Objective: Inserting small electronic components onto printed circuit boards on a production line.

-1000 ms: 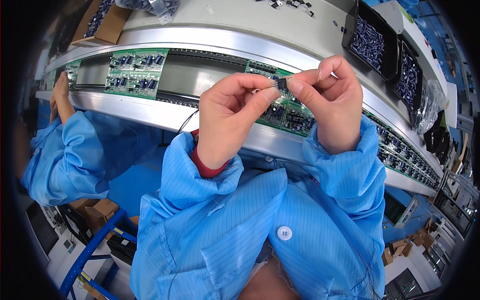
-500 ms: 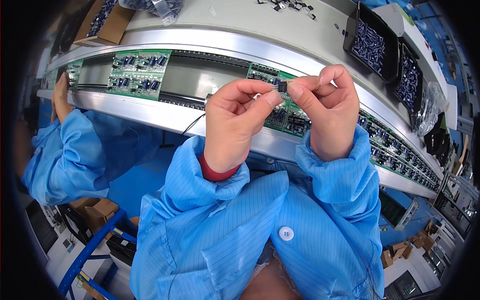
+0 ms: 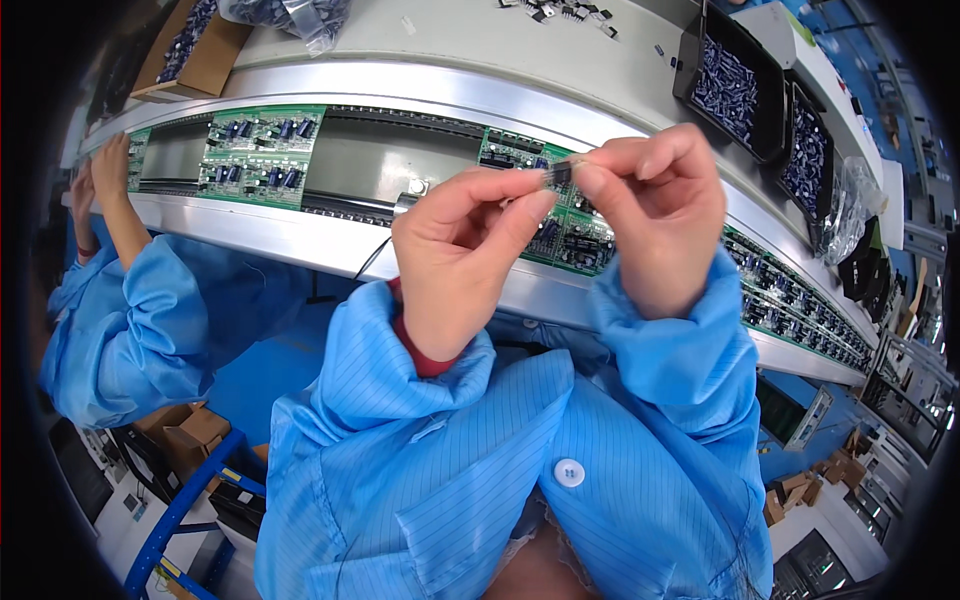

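Between my two hands is a black transistor [image 3: 562,175] with thin metal legs, held above the conveyor rails. My right hand [image 3: 662,225] pinches its dark body between thumb and forefinger. At the leg end, the thumb and forefinger of my left hand [image 3: 450,255] close around the legs; the fingertips partly cover them. Under and behind my hands lies a green circuit board [image 3: 585,248] set with blue capacitors and black parts, partly hidden by my fingers.
More populated boards [image 3: 262,155] sit on the rails at left and right. A co-worker's hand [image 3: 112,172] is over the far-left board. Beyond the line are loose transistors [image 3: 575,12], black trays of capacitors [image 3: 725,90] and a cardboard box [image 3: 215,55].
The transistor has tilted slightly between my fingers, and my left hand has shifted a little left. The view has moved slightly. The co-worker's hands have changed position at the far-left board.
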Available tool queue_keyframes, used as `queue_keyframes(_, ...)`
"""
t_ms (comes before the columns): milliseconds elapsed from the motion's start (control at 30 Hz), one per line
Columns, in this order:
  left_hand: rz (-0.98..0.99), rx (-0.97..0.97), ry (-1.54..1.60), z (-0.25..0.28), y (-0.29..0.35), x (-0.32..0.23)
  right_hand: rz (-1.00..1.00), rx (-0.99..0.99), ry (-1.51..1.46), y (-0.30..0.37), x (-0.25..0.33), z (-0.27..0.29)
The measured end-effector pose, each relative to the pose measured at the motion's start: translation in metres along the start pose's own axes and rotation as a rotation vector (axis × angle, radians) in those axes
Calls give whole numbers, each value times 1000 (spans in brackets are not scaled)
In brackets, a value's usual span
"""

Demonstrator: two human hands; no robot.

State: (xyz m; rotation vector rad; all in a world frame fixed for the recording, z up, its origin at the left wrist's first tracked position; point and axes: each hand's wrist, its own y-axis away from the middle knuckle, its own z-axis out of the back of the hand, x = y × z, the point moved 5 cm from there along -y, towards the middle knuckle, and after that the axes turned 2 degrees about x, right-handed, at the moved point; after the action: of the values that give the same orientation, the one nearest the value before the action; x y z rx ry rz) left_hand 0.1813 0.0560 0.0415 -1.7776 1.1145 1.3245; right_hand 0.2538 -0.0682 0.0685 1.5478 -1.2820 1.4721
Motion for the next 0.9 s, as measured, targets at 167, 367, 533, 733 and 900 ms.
queue_keyframes(167,-65,-50,-103,32,-18,-12,117,208,574,-20,17,16)
queue_keyframes(367,-221,85,-483,46,-16,-3,186,331,1299,-31,-7,0)
queue_keyframes(533,-251,134,-445,49,-19,6,259,375,1336,-34,-25,-1)
queue_keyframes(733,-244,134,-414,49,-22,10,207,405,1324,-37,-32,-3)
queue_keyframes(900,-203,208,-456,50,-19,10,202,392,1294,-36,-30,-4)
